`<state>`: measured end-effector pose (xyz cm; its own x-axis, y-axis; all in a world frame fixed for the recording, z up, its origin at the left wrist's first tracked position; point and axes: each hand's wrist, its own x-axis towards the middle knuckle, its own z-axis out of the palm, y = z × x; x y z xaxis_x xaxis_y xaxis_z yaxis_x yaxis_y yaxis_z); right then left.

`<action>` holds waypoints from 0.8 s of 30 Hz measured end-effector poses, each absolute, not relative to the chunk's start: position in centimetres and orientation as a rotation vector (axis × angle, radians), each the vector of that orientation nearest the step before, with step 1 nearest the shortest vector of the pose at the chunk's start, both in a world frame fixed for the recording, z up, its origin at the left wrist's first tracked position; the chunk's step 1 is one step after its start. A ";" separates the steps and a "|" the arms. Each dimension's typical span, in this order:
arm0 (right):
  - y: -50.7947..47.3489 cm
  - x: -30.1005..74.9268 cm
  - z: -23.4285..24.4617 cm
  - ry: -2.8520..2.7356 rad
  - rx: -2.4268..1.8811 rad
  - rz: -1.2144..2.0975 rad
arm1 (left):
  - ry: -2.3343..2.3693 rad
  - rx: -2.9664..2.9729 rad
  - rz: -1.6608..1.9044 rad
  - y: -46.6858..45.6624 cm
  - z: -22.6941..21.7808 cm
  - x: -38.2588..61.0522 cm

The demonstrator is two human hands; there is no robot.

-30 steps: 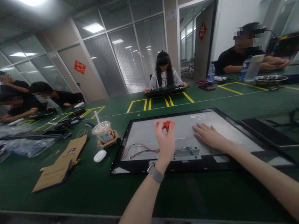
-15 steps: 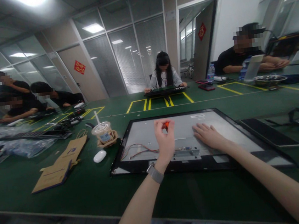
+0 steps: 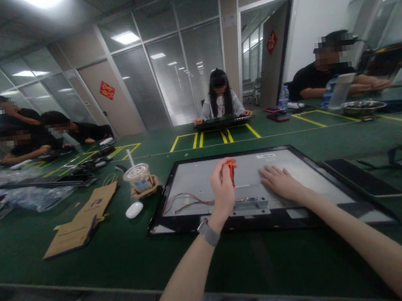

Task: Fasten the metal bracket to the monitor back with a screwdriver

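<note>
Wrist watch (image 3: 208, 233): grey band with a pale case, on the near side of the grip, just below it.
Green table (image 3: 127, 268): smooth, dull top; its bare part shows nearer than the grip.
Metal bracket (image 3: 252, 207): silvery, narrow piece with connectors, to the near right of the grip; its long axis goes left to right. The left hand (image 3: 222, 182) is nearer to it than the right hand (image 3: 284, 185).
Display panel (image 3: 185, 177): lies flat directly under the grip, back side up, long axis from left to right; a smooth, pale grey sheet inside a black frame.
Left grip: fingers curl closely around the handle of a screwdriver (image 3: 231, 172); this handle is orange and black, almost upright above the panel. Where the tip is, I cannot tell.
Right palm: to the right of the grip, flat on the panel with fingers spread, gripping nothing.
Cables (image 3: 188, 205): thin and loosely bent, left of the grip, on the sheet.
White mouse (image 3: 134, 209): smooth, oval, well to the left of the grip.
Paper bag (image 3: 96, 200): brown, creased, further left.
Drink cup (image 3: 138, 180): clear plastic with lid and straw, left of the grip, in a moulded carton holder (image 3: 147, 191).
Person opposite (image 3: 219, 101): well beyond the grip, both hands at a dark panel.
</note>
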<state>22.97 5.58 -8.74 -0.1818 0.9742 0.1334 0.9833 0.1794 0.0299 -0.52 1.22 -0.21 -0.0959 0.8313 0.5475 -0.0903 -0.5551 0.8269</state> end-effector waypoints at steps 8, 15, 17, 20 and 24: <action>5.7 23.0 -8.8 -2.355 -1.955 -0.163 | 0.853 1.530 1.759 1.0 -0.3 -0.5; 5.6 22.9 -8.6 -2.342 -1.950 -0.161 | 0.890 1.612 1.810 0.9 -0.3 -0.5; 5.5 22.9 -8.5 -2.347 -1.945 -0.163 | 0.925 1.675 1.860 0.9 -0.2 -0.5; 5.5 22.8 -8.6 -2.351 -1.941 -0.178 | 1.012 1.735 1.938 0.9 -0.2 -0.6; 5.5 22.9 -8.7 -2.351 -1.953 -0.182 | 1.084 1.688 1.979 1.0 -0.2 -0.6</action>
